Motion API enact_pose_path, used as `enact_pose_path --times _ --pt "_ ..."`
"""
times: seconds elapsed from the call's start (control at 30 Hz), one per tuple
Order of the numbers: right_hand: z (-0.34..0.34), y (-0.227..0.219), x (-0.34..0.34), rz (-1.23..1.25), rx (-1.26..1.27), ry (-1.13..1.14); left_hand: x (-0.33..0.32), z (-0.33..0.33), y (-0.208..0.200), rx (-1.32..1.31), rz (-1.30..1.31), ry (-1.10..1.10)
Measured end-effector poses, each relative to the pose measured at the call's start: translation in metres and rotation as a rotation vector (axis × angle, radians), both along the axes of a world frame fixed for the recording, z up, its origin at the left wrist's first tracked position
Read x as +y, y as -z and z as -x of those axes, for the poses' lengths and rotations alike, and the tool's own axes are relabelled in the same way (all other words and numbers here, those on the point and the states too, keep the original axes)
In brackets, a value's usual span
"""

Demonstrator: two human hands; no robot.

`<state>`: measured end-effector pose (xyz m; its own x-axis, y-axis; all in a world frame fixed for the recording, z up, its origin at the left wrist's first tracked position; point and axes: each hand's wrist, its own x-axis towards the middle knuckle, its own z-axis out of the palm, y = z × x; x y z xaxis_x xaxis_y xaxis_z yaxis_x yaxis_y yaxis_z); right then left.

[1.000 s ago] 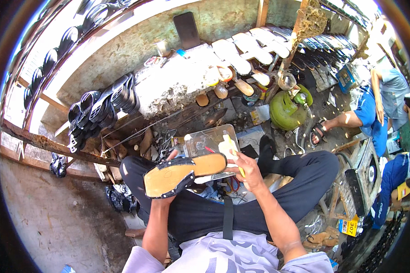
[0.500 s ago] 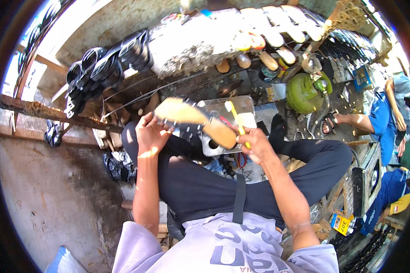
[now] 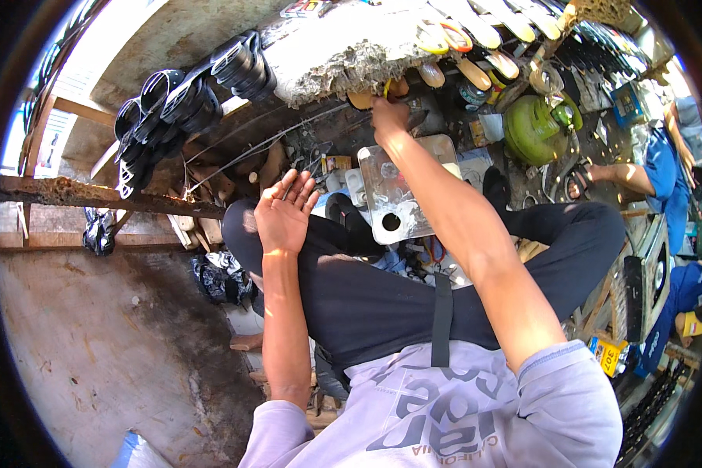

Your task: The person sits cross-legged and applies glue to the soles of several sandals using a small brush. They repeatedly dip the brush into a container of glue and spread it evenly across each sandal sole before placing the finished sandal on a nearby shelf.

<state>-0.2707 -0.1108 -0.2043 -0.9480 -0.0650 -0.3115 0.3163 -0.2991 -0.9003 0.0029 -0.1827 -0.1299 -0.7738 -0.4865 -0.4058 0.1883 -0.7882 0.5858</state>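
Observation:
My left hand (image 3: 285, 214) is held palm up above my left knee, fingers spread, with nothing in it. Stretched far forward, my right hand (image 3: 390, 117) is closed at the edge of the rough, light-coloured ledge. A bit of a yellow toothbrush (image 3: 388, 88) shows at its fingers. Right beside those fingers is a tan sandal sole (image 3: 359, 100), mostly hidden under the ledge edge; whether the fingers still grip it I cannot tell. Below my right forearm lies a clear plastic box lid (image 3: 382, 199) with a dark round hole.
Black sandal uppers (image 3: 187, 101) hang at the left. Several pale soles (image 3: 473, 74) line the ledge (image 3: 351, 66). A green gas cylinder (image 3: 540, 129) stands at the right, near another person's leg (image 3: 628, 175). A wooden beam (image 3: 93, 196) crosses on the left.
My right hand has swung forward to the ledge with the toothbrush and the sandal sole. My left hand has let go of the sole and opened. The view has shifted slightly.

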Motion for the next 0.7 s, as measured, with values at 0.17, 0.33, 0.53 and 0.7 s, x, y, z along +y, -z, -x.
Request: enact_pose_path --times 0.17,0.33,0.53,0.7 --pt "0.006 0.011 -0.026 -0.22 -0.069 0.114 -0.001 0.008 -0.001 -0.012 0.018 -0.012" --pt "0.001 0.009 -0.024 -0.339 -0.01 0.046 0.003 0.013 -0.006 -0.014 0.022 0.0" --pt "-0.007 0.021 -0.008 -0.279 0.018 -0.058 0.004 0.013 -0.006 -0.011 0.033 0.01" --pt "-0.053 0.004 0.061 -0.142 0.134 -0.226 0.01 0.015 -0.012 -0.068 0.205 0.028"
